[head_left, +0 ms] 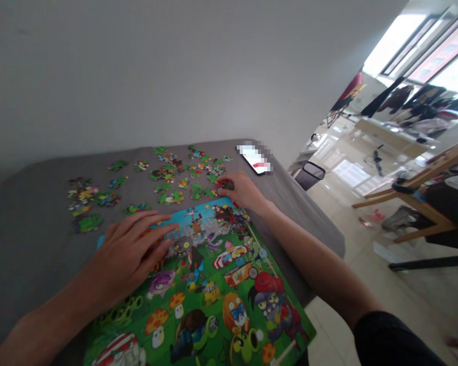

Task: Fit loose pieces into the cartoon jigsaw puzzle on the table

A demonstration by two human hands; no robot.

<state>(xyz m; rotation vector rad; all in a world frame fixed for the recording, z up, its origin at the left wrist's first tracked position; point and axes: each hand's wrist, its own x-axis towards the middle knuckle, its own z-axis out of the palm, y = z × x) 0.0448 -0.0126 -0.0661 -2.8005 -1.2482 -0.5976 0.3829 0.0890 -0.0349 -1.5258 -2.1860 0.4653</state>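
A colourful jigsaw puzzle board (202, 284) with cartoon plants and zombies lies on the grey cloth in front of me. My left hand (133, 249) rests flat over the board's upper left part, fingers spread. Just beyond the far right corner of the board, my right hand (242, 190) pinches a puzzle piece (226, 186) between thumb and fingers, low over the cloth. Loose puzzle pieces (168, 170) are scattered beyond the board, several of them close to my right fingertips. A further cluster of pieces (84, 195) lies to the left.
A phone (255, 158) with a lit screen lies at the back right of the cloth-covered table (313, 229). Behind it rises a plain wall (156, 71). On the floor to the right stand a dark bin (310, 174) and a wooden chair (429, 203).
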